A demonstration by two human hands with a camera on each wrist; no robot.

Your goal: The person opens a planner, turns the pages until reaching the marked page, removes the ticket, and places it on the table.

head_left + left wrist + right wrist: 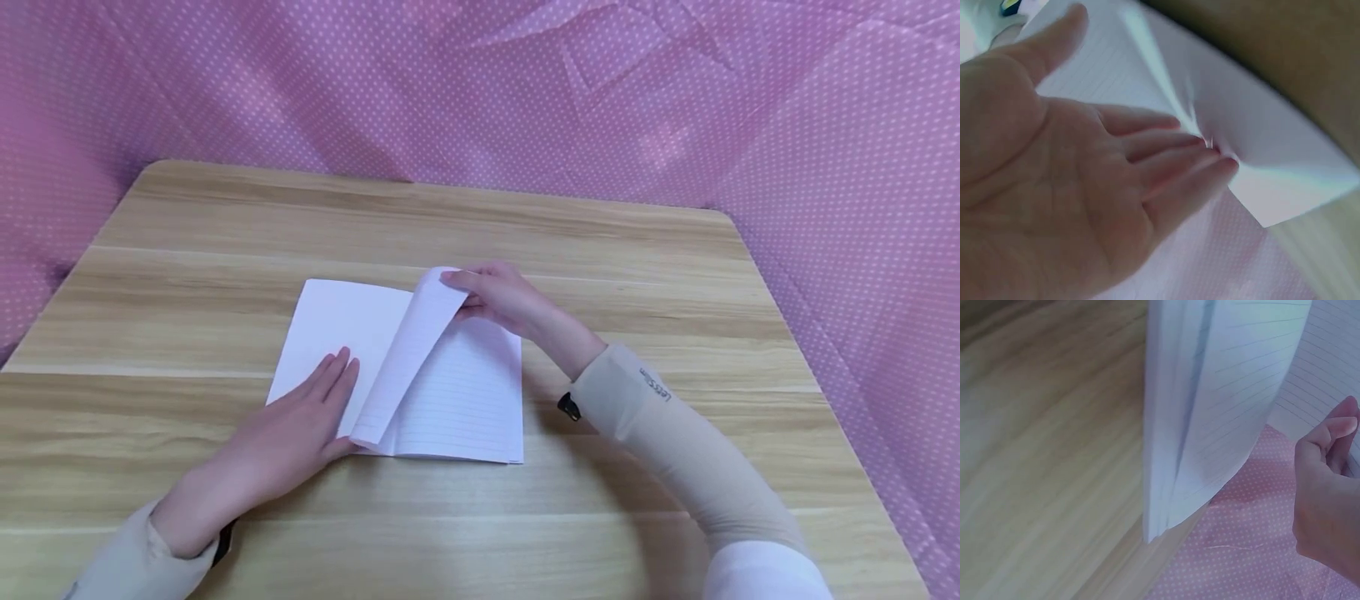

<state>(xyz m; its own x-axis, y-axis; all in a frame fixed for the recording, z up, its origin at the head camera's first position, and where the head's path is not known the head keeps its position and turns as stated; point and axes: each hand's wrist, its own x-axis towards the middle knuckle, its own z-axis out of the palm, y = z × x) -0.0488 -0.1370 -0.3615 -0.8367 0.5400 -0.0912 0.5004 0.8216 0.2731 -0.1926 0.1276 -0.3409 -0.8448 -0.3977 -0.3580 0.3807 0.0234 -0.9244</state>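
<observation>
A white garment sleeve [761, 573] lies nearest the camera, meeting a beige arm sleeve [667, 446] behind the right hand [504, 298]. The hands are apart, with an open ruled notebook [450, 421] between and beneath them on the wood-grain table [637, 275]. The right hand pinches a raised leaf [411, 354] near its far corner, thumb uppermost; held there, the leaf curls up and bares the lined page [472, 375] beneath. The left hand [296, 432] rests straight-fingered on the left page [348, 321], probably to hold that side flat and steady the notebook. Its thumb lies beside the leaf's near end; I cannot tell whether they touch. Beyond both hands hangs pink polka-dot cloth [480, 92].
</observation>
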